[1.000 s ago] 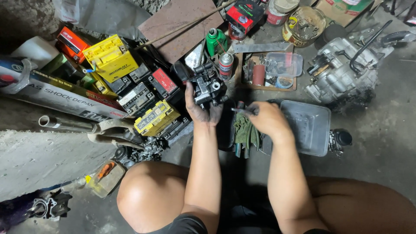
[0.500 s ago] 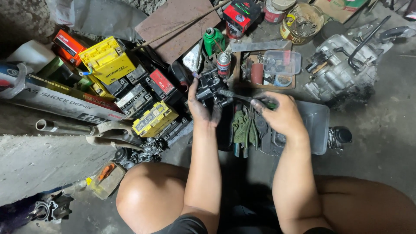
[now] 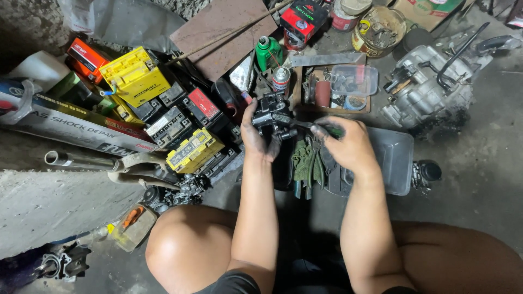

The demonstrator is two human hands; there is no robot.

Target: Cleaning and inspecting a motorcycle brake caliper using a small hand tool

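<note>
Left hand (image 3: 255,136) clenched round the small black metal carburettor (image 3: 272,115), held up over the grey tray (image 3: 395,158), right hand (image 3: 348,147) gripping a green-handled screwdriver (image 3: 318,128) into it, and that part looks dense, rigid, greasy, best cradled by its body.

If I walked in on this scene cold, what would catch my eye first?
Probably the two grimy hands at the centre: the left hand holds up a small black engine part, and the right hand works a green-handled tool into it. Next, the bright yellow battery in the clutter at upper left, then the bare grey engine block at upper right.
</note>
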